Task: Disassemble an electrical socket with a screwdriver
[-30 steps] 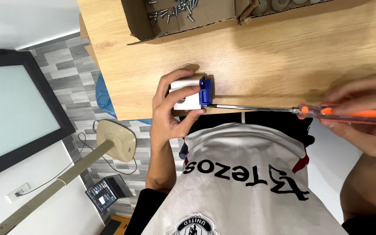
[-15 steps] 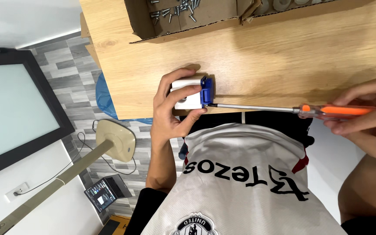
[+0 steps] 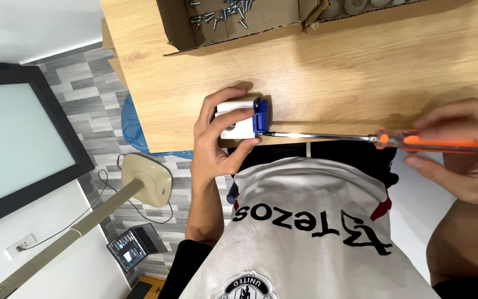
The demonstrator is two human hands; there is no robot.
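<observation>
Holding, left hand (image 3: pixel 217 145): clenched around a small white and blue box (image 3: pixel 243 118) at the table's (image 3: pixel 333 77) near edge.
Box feel: probably light, stiff plastic; best pinched by its sides.
Right hand (image 3: pixel 460 155): grasping the orange-handled screwdriver (image 3: pixel 360 137), tip at the box.

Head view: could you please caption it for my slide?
Left hand steadies a white-and-blue block at the table edge; right hand drives a screwdriver in.

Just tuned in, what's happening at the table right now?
A person's left hand grips a small white block with a blue end piece at the edge of the wooden table. The right hand holds an orange-handled screwdriver, its tip against the blue end. A cardboard box of screws sits behind.
</observation>
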